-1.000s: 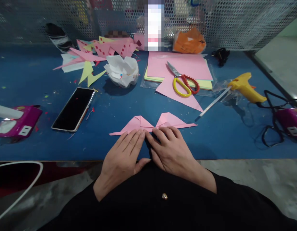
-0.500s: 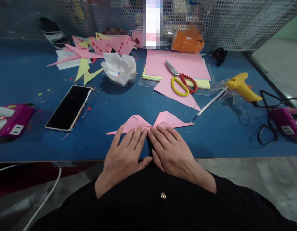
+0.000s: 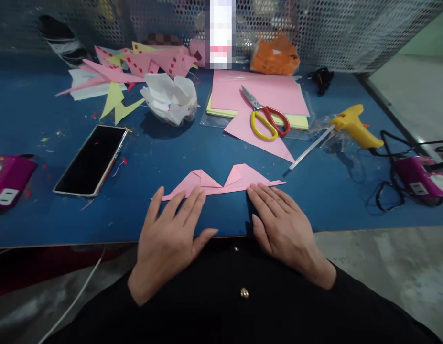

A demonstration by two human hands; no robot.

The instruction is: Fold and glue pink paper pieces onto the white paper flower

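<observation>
A folded piece of pink paper (image 3: 221, 189) lies flat on the blue table near its front edge, with two raised peaks and a notch between them. Fingertips of my left hand (image 3: 171, 234) press on its left part, fingers stretched out and thumb apart. On its right part rest the fingertips of my right hand (image 3: 284, 224), its fingers straight and lying flat. Beyond the paper, scissors (image 3: 266, 118) with one yellow and one red handle lie on a stack of coloured paper (image 3: 257, 93). A loose pink paper piece (image 3: 257, 138) sticks out beneath them.
A phone (image 3: 91, 160) lies to the left, behind it a white paper-lined bowl (image 3: 171, 98) and cut paper shapes (image 3: 156, 62). To the right are a yellow glue gun (image 3: 357, 126) with its cord and a purple power socket (image 3: 420, 179). An orange bundle (image 3: 275, 56) stands by the mesh panel.
My hands have moved apart along the folded paper's lower edge, the right hand to the right and the left hand slightly left. The view has shifted a little.
</observation>
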